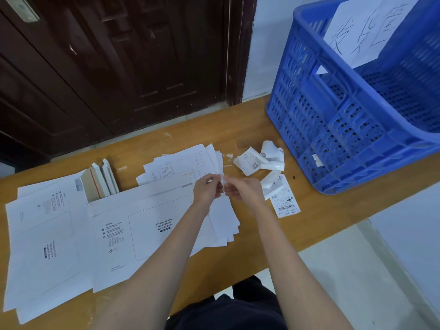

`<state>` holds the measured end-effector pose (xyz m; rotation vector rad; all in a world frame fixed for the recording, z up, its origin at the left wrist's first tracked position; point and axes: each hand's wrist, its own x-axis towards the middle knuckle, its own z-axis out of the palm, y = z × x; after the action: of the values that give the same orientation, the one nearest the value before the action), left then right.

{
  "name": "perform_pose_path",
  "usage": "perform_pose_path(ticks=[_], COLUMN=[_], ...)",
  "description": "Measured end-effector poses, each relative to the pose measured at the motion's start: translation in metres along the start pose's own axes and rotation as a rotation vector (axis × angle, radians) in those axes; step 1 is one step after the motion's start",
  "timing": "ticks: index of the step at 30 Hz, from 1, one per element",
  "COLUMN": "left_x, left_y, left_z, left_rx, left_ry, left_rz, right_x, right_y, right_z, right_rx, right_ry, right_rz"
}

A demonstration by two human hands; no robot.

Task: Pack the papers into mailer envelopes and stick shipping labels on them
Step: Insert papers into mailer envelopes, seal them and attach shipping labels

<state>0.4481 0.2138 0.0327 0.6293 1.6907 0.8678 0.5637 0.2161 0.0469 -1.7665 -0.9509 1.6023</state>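
Taking the blue crate (333,110) as my marker: at least two white mailer envelopes lie flat well to its left, the nearer mailer (147,229) face up under my forearms, the farther one (47,246) beyond it. A fanned pile of papers (181,163) sits between them and the crate. Just beside the crate's near corner lie a few curled backing scraps (262,158) and one flat shipping label (285,201). My left hand (206,189) and right hand (240,189) both pinch a small white strip (222,181) between fingertips, above the nearer mailer.
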Motion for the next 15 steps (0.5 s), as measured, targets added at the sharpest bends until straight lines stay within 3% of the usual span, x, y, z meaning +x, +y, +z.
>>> perform_pose_path(ticks=[6,11,15], left_x=[-0.002,-0.009,-0.011], left_y=[0.002,0.006,0.003], left_z=[0.001,0.003,0.001], left_rx=[0.045,0.014,0.116], left_ry=[0.009,-0.092,-0.173], left_rz=[0.035,-0.095,0.009], right_x=[0.003,0.003,0.001], right_y=[0.002,-0.004,-0.003], right_z=[0.002,0.001,0.0], right_rx=[-0.123,-0.014,-0.006], right_ry=[0.016,-0.045,-0.086], right_rz=[-0.047,-0.014,-0.011])
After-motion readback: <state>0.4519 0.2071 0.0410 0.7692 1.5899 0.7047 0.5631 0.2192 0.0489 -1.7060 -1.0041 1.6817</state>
